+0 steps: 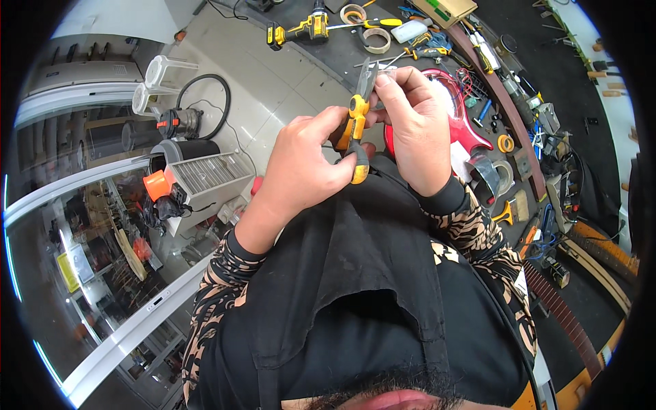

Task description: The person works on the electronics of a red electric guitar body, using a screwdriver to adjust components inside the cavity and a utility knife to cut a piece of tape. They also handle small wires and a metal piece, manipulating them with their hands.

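Metal tool [356, 109] w/ plast. grips [359, 169]

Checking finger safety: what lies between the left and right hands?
The head view shows yellow-handled snips, held in the left hand, near the right hand.

- Floor [294, 89]: pale tile, glossy, thin joints, upper centre.
- Workbench [342, 53]: dark top, along upper edge and right side.
- Stools [157, 70]: two, white, side by side, upper left, on the tile.
- Glass [41, 239]: large panes, left side; cluttered shapes beyond or mirrored, impossible to tell which.
- Frame [123, 335]: white, around the panes, bent by the lens.
- Wall [618, 123]: white, far right.
- Light strips [48, 365]: narrow, bluish-white, lower left rim.
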